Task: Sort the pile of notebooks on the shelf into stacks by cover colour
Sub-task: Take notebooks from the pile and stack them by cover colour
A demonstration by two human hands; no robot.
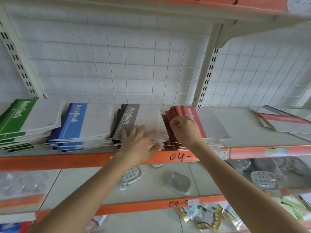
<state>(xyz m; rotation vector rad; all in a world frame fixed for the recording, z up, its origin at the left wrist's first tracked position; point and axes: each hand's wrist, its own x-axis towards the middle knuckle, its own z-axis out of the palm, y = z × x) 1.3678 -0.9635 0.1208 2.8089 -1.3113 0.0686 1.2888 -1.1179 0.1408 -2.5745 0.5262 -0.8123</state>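
Mid-shelf, both hands on the grey and red stacks.
We note L hand [139, 142] flat, fingers spread, palm down on top of grey stack [133, 117], fingertips blurred. R hand [185, 130] is curled, thumb and fingers pinching the fanned edges of red stack [207, 125] just beside it. All notebooks lie on shelf [50, 161] w/ orange lip. L to R: green stack [25, 121], blue stack [84, 125], grey, red. Loose pile [282, 122] sits at far right, apart from the rest.

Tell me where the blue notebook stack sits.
In the head view, the blue notebook stack lies left of centre on the shelf, between the green stack and the grey stack.
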